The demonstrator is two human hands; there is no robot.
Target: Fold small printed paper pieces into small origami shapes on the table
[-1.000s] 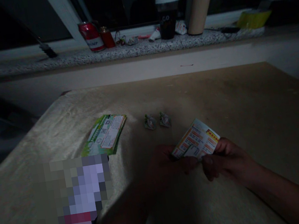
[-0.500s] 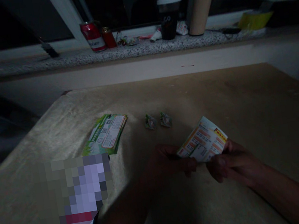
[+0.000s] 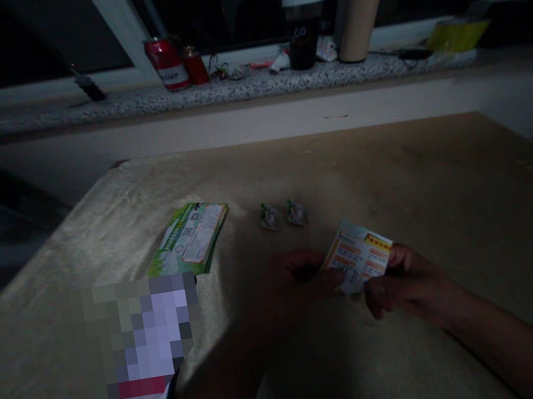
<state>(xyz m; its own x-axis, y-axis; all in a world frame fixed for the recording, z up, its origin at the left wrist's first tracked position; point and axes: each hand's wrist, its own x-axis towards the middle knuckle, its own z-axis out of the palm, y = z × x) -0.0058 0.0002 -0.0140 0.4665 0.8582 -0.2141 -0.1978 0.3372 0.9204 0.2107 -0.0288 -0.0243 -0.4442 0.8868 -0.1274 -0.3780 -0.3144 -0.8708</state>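
Between my two hands is a printed paper leaflet (image 3: 359, 255) with orange boxes and a yellow-and-red strip, held a little above the table. My left hand (image 3: 309, 274) is closed on its left side, thumb on top. My right hand (image 3: 400, 279) pinches its right edge and lower corner. Beyond them, two small folded paper pieces (image 3: 269, 216) lie side by side on the table. A stack of green leaflets (image 3: 189, 239) lies to the left, past my left forearm.
A pixelated, phone-like object (image 3: 154, 352) lies on the table (image 3: 392, 159) beside my left forearm. Along the granite windowsill (image 3: 130, 104) stand a red can (image 3: 167, 63), an orange lighter-like item (image 3: 195, 66), a lidded cup (image 3: 303, 32) and a cardboard tube (image 3: 364, 2). The light is dim.
The leaflet has shifted left and turned, and less of its width shows, with its left side bent over. My left thumb now lies further onto it. The other things stay put.
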